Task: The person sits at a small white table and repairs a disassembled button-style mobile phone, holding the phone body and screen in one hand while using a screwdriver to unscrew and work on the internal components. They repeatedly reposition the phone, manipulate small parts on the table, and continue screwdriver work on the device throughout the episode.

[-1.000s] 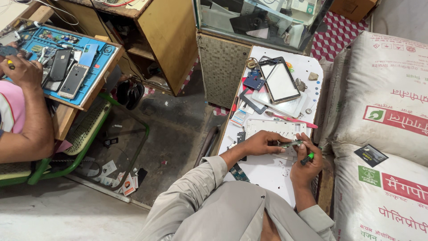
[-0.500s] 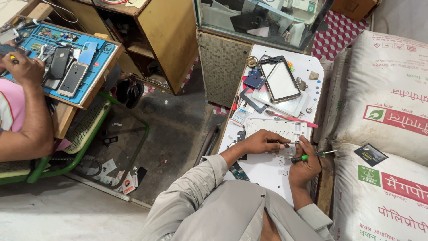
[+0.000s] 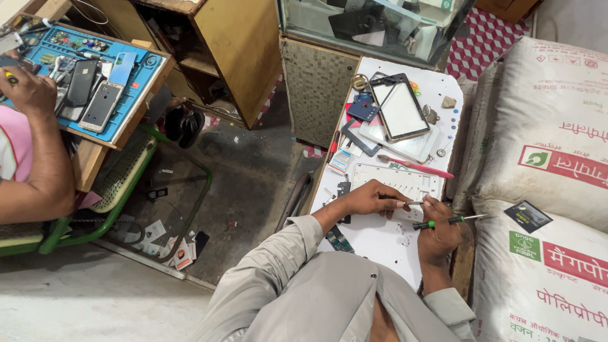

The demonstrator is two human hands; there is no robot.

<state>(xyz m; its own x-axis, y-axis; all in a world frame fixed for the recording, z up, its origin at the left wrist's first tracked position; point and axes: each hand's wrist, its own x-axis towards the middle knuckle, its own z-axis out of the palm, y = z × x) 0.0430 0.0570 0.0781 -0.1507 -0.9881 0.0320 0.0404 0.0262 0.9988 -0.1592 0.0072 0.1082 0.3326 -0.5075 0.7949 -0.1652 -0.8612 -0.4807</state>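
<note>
- Head view looks down on a white worktable (image 3: pixel 386 244) between a glass cabinet (image 3: pixel 373 22) and stacked white sacks (image 3: pixel 544 152).
- Left hand (image 3: pixel 370 199) pinches a small part — too small to tell — over the white frame (image 3: pixel 399 180).
- Right hand (image 3: pixel 437 231) grips a green-collared screwdriver (image 3: pixel 446 221), held across the table's right edge.
- Another person's hand (image 3: pixel 28 92) rests on a blue repair mat (image 3: pixel 136 79) at far left.

Bright even daylight, soft shadows, sharp w/ slight wide-angle edge distortion.

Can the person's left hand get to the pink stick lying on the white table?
Probably yes. The left hand rests on the white frame, just below the pink stick, and nothing stands between them.
</note>
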